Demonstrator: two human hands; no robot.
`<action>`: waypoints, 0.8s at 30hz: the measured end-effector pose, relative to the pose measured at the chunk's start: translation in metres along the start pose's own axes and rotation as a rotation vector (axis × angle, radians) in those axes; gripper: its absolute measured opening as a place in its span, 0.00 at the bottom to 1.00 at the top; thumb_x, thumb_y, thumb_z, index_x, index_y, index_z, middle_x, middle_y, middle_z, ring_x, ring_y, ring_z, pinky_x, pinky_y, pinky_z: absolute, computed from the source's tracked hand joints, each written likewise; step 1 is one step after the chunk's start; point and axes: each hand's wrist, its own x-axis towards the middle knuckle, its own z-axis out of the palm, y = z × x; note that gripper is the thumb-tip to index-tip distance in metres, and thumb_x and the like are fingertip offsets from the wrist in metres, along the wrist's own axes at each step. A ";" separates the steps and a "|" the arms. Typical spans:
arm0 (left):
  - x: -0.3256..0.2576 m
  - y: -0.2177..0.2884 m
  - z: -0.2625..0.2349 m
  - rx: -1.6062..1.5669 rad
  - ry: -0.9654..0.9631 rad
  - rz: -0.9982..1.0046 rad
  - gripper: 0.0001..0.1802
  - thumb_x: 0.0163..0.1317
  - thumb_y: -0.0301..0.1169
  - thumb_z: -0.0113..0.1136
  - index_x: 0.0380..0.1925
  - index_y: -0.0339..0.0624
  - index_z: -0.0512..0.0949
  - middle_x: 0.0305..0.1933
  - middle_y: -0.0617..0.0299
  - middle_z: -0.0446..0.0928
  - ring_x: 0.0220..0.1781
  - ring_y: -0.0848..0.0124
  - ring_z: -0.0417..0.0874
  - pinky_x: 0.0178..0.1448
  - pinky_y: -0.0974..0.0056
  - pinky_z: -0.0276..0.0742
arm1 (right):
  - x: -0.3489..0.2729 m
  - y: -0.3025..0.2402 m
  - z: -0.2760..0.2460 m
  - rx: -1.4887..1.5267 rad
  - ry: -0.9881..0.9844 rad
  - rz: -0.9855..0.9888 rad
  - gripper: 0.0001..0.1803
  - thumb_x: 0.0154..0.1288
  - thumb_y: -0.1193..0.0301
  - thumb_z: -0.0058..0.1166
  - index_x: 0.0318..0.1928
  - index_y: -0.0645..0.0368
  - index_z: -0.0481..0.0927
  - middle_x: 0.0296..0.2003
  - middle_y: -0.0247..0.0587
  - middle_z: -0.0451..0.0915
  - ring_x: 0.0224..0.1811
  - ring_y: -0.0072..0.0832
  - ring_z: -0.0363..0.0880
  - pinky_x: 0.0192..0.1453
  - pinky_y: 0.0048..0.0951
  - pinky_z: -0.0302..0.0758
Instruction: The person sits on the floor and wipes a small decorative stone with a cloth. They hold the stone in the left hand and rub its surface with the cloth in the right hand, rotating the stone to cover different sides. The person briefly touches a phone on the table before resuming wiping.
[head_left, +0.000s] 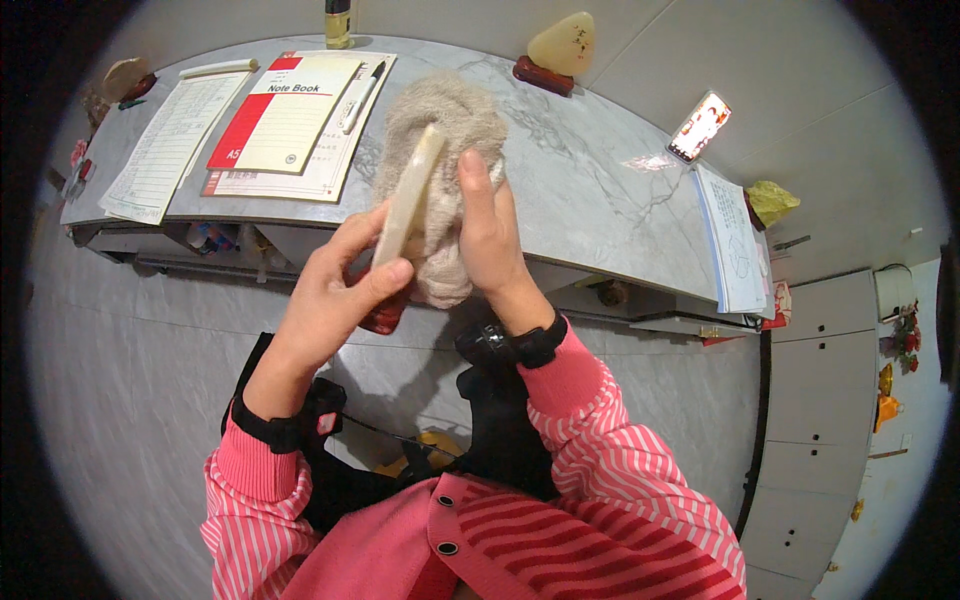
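Note:
My left hand (335, 290) grips a flat, pale cream stone slab (408, 195) on a dark red base (385, 312), holding it edge-on above the desk's front edge. My right hand (490, 235) presses a fuzzy grey-beige cloth (440, 140) against the slab's right face, fingers pointing up. Both wrists wear black bands and pink striped sleeves.
The grey marble-pattern desk (580, 190) holds a red and cream notebook (285, 115) on papers, a pen (362, 95), a lined sheet (170, 145), a pale stone on a red stand (560, 50), a lit phone (698, 127) and a paper stack (735, 245). White cabinets (815, 400) stand at the right.

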 end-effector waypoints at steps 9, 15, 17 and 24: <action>0.007 -0.002 0.002 -0.186 0.178 -0.032 0.20 0.71 0.44 0.54 0.53 0.41 0.74 0.22 0.73 0.66 0.21 0.84 0.62 0.24 0.75 0.56 | -0.003 0.001 0.009 -0.339 -0.093 -0.201 0.29 0.69 0.61 0.50 0.62 0.68 0.63 0.53 0.59 0.69 0.54 0.54 0.72 0.60 0.40 0.68; 0.007 -0.003 0.003 -0.175 0.186 -0.020 0.20 0.71 0.45 0.54 0.53 0.42 0.74 0.21 0.74 0.65 0.21 0.84 0.62 0.24 0.75 0.56 | -0.003 -0.001 0.011 -0.333 -0.084 -0.210 0.28 0.69 0.62 0.51 0.61 0.69 0.64 0.52 0.59 0.69 0.54 0.52 0.72 0.58 0.40 0.69; 0.007 -0.003 0.004 -0.164 0.201 -0.006 0.20 0.71 0.45 0.53 0.53 0.42 0.74 0.21 0.74 0.64 0.21 0.84 0.62 0.24 0.75 0.56 | -0.003 -0.002 0.011 -0.362 -0.075 -0.218 0.27 0.69 0.62 0.51 0.60 0.69 0.65 0.51 0.58 0.69 0.53 0.52 0.72 0.58 0.40 0.69; 0.008 -0.004 0.002 -0.157 0.203 -0.005 0.21 0.71 0.45 0.53 0.55 0.41 0.74 0.23 0.74 0.66 0.22 0.84 0.62 0.24 0.75 0.56 | -0.004 0.001 0.013 -0.356 -0.057 -0.218 0.26 0.68 0.63 0.52 0.59 0.68 0.66 0.49 0.57 0.70 0.52 0.51 0.72 0.57 0.40 0.69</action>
